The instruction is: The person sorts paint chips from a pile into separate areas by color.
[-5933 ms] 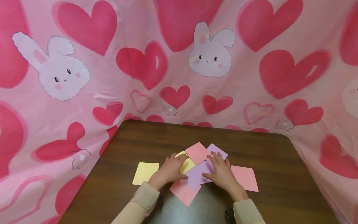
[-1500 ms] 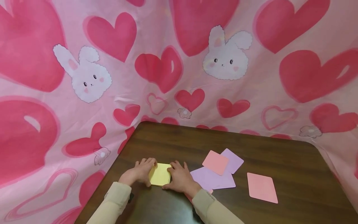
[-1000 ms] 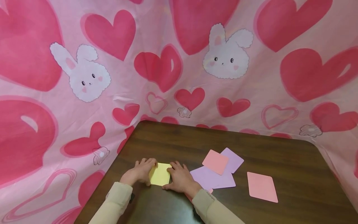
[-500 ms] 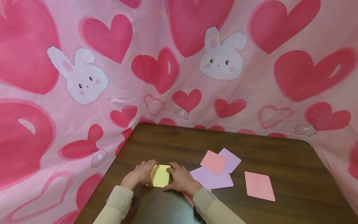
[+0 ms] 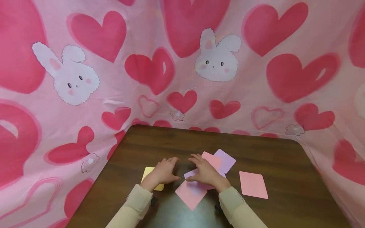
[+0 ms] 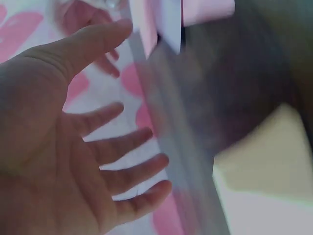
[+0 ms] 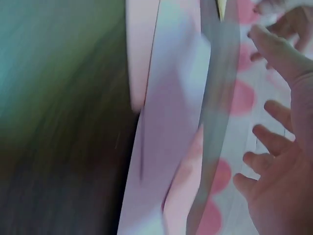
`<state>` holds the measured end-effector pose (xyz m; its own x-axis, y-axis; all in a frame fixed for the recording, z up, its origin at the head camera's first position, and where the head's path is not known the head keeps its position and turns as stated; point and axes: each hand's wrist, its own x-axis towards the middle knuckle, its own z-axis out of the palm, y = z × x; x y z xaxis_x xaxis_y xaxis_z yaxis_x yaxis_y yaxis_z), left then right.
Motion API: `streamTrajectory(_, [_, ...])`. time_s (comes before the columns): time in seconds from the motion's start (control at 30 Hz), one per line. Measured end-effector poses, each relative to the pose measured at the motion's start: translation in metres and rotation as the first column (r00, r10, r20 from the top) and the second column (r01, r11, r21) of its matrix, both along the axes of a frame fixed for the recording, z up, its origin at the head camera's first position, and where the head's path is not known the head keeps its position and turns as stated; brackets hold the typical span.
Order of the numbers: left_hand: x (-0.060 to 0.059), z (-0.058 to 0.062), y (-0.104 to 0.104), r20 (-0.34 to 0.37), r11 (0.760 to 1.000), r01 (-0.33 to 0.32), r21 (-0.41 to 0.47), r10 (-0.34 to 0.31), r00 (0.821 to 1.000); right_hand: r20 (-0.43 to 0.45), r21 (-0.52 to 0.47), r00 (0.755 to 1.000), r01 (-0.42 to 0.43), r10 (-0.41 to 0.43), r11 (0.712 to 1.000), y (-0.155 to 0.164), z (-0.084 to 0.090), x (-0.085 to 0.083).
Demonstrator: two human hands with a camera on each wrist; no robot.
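Observation:
My left hand (image 5: 164,171) is held in the air just right of the yellow square cards (image 5: 147,171), its forearm hiding part of them. In the left wrist view its fingers are spread and hold nothing, with the yellow paper (image 6: 266,171) at the lower right. The right hand (image 5: 206,171) hovers over a loose overlapping group, fingers apart and holding nothing. That group has a pink card (image 5: 191,196) in front, purple cards (image 5: 190,173) under the hand, another pink card (image 5: 213,160) behind and a purple card (image 5: 227,161) at the back right.
A single pink card (image 5: 253,185) lies apart on the right. All the cards are on a dark brown wooden table (image 5: 159,142) with rounded back corners. A pink curtain with hearts and rabbits (image 5: 216,63) surrounds its far sides.
Both hands have let go of the yellow cards, which now lie on the table at the left. They have moved right, the right hand reaching over the pink and purple group.

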<state>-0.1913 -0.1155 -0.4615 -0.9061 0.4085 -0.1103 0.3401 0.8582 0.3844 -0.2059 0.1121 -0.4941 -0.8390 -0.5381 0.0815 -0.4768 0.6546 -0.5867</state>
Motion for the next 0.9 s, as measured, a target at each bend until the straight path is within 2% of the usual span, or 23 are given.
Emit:
streamTrajectory(0.17, [0.008, -0.014, 0.034, -0.015, 0.998, -0.007, -0.069, 0.006, 1.000, 0.050, 0.026, 0.998, 0.027, -0.028, 0.999, 0.032, -0.002, 0.001])
streamTrajectory(0.4, [0.024, -0.027, 0.070, -0.117, 0.974, -0.046, -0.220, 0.020, 0.993, 0.096, 0.062, 0.994, 0.045, -0.051, 0.997, 0.062, -0.003, 0.009])
streamTrajectory(0.5, [0.031, -0.033, 0.076, -0.143, 0.961, -0.070, -0.268, 0.032, 0.989, 0.087, 0.038, 0.994, 0.055, -0.058, 0.998, 0.066, -0.004, 0.009])
streamTrajectory(0.7, [0.034, -0.038, 0.082, -0.169, 0.957, -0.112, -0.268, 0.068, 0.983, 0.089, 0.001, 0.994, 0.066, -0.066, 0.998, 0.067, -0.010, 0.011])
streamTrajectory(0.9, [0.033, -0.039, 0.088, -0.154, 0.959, -0.117, -0.258, 0.079, 0.985, 0.081, 0.030, 0.997, 0.005, -0.008, 1.000, 0.063, -0.018, 0.014])
